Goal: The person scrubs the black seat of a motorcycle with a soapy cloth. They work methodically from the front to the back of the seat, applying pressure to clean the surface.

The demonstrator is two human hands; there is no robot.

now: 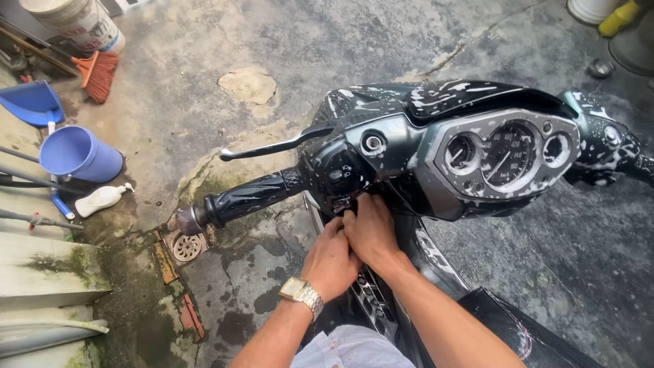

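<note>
- Nearest the camera, two bare forearms reach forward; the left wrist wears a gold-and-silver wristwatch (300, 292).
- The left hand (332, 259) is curled, knuckles up, pressed against the side of the right hand (372, 232). Both sets of fingertips are tucked under the handlebar housing, so I cannot tell whether they pinch anything there.
- Below the hands runs the scooter's black body panel (371, 300), and the corner of its dark seat (524, 334) shows at lower right.
- What the hands work on is the soapy motor scooter handlebar (381, 146), standing on wet concrete just ahead of the person, at mid-frame.
- It looks like glossy black and grey plastic flecked all over with white foam; a silver-rimmed instrument cluster (507, 155) holds three round dials.
- To the left stick out a ribbed rubber grip (248, 194) and a thin metal brake lever (272, 145).
- Handling, as I judge it: the machine is heavy and rigid, its suds-coated plastic slippery and easily scratched. The textured grip is probably the surest place to take hold; the lever and dial glass less so.
- Farther left sit a round floor drain (187, 247), a white pump bottle (102, 200) lying down, a blue bucket (78, 154), a blue dustpan (30, 102) and an orange broom (99, 73).
</note>
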